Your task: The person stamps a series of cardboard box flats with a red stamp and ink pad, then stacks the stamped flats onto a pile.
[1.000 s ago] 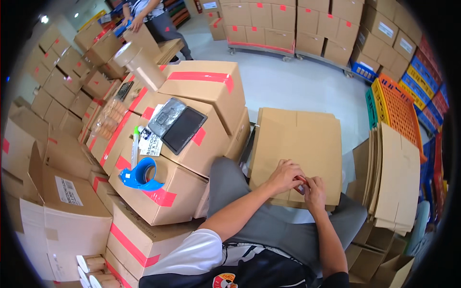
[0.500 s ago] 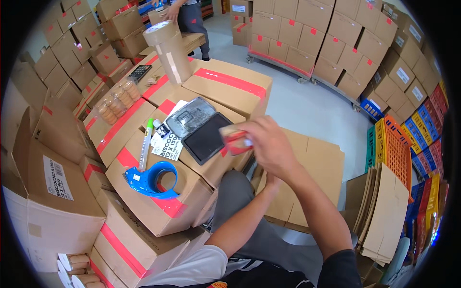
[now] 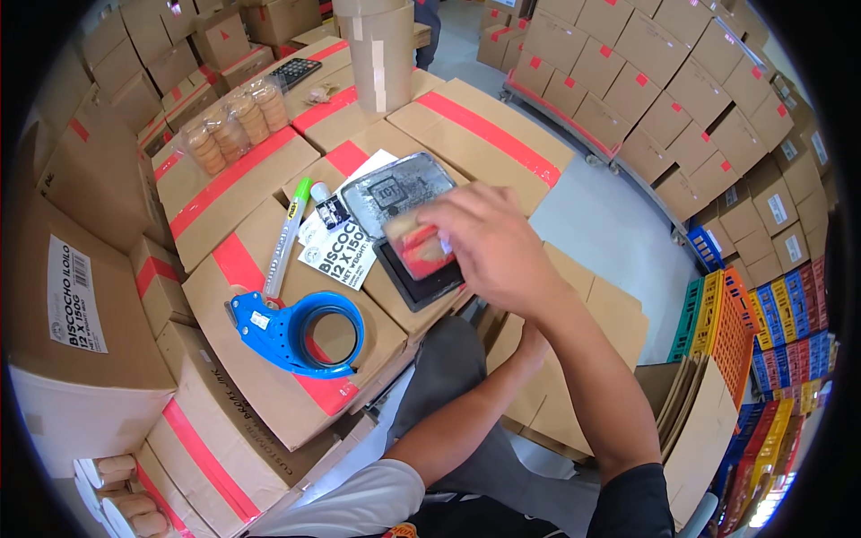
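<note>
Grasping a blurred red-and-tan block (image 3: 420,251), the right grip (image 3: 495,251) has it over the dark pad (image 3: 420,294) of an open ink case (image 3: 399,192); whether they touch cannot be told. The left grip (image 3: 534,344), mostly hidden behind the right forearm, is near flat cardboard (image 3: 612,325), its hold unclear. Left of the case, white labels (image 3: 348,260), a green-capped marker (image 3: 288,237) and a blue tape dispenser (image 3: 280,334) lie on taped boxes (image 3: 212,292).

My feed comes from the person's head: left one of two wide fisheye lenses, facing down and forward. Closest, along the lower edge: a white fabric sleeve (image 3: 359,498) and a black fabric sleeve (image 3: 632,504). Bare right hand (image 3: 491,247) sits mid-range, just right of centre. Farthest, I see tall-stacked brown cardboard cartons (image 3: 664,117), upper right, tilted by the lens's curve. Dark rim rounds off the corners.
</note>
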The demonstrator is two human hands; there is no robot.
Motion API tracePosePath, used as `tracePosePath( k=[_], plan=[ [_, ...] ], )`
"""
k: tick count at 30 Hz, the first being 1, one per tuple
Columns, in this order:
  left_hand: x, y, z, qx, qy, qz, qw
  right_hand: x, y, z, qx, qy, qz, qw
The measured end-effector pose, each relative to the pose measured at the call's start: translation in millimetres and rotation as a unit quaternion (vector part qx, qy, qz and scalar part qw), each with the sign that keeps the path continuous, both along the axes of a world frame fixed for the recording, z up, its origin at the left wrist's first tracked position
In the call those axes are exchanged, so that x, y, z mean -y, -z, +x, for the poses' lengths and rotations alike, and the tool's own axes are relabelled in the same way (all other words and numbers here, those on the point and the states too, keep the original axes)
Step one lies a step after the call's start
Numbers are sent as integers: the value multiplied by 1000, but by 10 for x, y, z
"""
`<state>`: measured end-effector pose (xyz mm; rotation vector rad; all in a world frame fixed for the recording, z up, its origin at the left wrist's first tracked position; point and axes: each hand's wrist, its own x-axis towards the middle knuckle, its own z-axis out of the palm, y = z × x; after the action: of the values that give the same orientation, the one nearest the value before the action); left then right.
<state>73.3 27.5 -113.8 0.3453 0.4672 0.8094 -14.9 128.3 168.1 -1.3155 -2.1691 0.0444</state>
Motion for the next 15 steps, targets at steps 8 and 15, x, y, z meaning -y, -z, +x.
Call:
tracePosePath(
  k=[8,15],
  plan=[
    [-22,10,-22,75,75,7,994,-10,64,93,83,-12,15,996],
    [-39,215,23,116,81,1,990,-26,201,61,84,-40,10,996]
  ],
)
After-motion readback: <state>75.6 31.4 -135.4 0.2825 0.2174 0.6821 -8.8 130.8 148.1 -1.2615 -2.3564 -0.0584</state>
